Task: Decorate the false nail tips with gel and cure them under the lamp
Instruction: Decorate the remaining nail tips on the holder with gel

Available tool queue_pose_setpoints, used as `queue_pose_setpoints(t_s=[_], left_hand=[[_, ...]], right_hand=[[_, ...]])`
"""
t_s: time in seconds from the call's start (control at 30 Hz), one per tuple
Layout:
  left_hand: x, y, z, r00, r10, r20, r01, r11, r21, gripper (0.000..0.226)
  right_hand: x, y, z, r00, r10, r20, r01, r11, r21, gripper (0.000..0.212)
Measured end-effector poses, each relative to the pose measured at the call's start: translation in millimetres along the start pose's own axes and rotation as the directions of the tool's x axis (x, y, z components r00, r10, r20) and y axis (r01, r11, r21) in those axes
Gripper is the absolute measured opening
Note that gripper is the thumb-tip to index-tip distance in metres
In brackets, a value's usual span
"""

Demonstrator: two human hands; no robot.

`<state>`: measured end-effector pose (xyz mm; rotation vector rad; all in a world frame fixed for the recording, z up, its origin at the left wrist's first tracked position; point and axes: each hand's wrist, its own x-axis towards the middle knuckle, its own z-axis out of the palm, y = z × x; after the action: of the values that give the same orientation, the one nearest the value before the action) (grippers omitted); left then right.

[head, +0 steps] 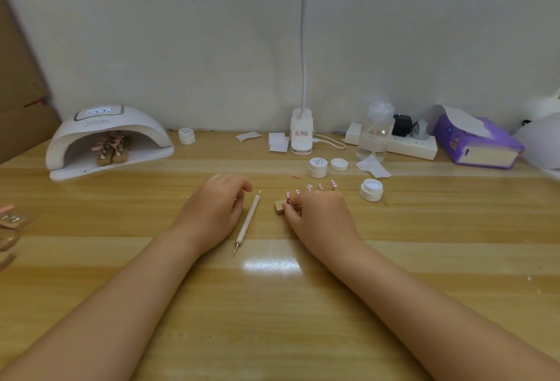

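My right hand (318, 217) grips a small wooden holder (278, 208) that carries several pink nail tips with white dots (309, 188); the hand hides most of the holder. My left hand (216, 205) rests on the table with loosely curled fingers and holds nothing. Between the hands lies a white dotting tool (248, 221), just right of the left hand. At the far left stands the white curing lamp (109, 138), with wooden holders of pink tips (112, 147) inside it. An open gel jar (371, 189) stands to the right of my right hand.
A closed jar (318, 167), a loose lid (339, 164) and a single pink tip (298, 175) lie behind my hands. A clip desk lamp (301, 135), wipes (278, 141), bottle (374, 135), power strip (394, 142) and purple tissue pack (478, 144) line the back. More holders (9, 223) lie at the left edge.
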<state>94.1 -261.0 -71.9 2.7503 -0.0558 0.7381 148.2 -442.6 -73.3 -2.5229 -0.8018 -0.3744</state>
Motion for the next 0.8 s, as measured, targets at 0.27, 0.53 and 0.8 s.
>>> queue_pose_setpoints(t_s=[0.27, 0.53, 0.8], left_hand=[[0.3, -1.5, 0.1, 1.000, 0.005, -0.005, -0.005, 1.000, 0.003, 0.025], [0.2, -0.4, -1.1, 1.000, 0.001, -0.009, -0.001, 1.000, 0.001, 0.023], [1.0, 2.4, -2.5, 0.999, 0.001, -0.049, -0.001, 1.000, -0.001, 0.021]], right_hand=[[-5.7, 3.4, -0.3, 0.995, -0.097, 0.038, 0.103, 0.975, -0.196, 0.034], [-2.8, 6.9, -5.8, 0.993, -0.116, 0.024, 0.118, 0.973, -0.199, 0.037], [10.8, 53.1, -59.2, 0.978, 0.201, 0.053, -0.182, 0.950, -0.252, 0.038]])
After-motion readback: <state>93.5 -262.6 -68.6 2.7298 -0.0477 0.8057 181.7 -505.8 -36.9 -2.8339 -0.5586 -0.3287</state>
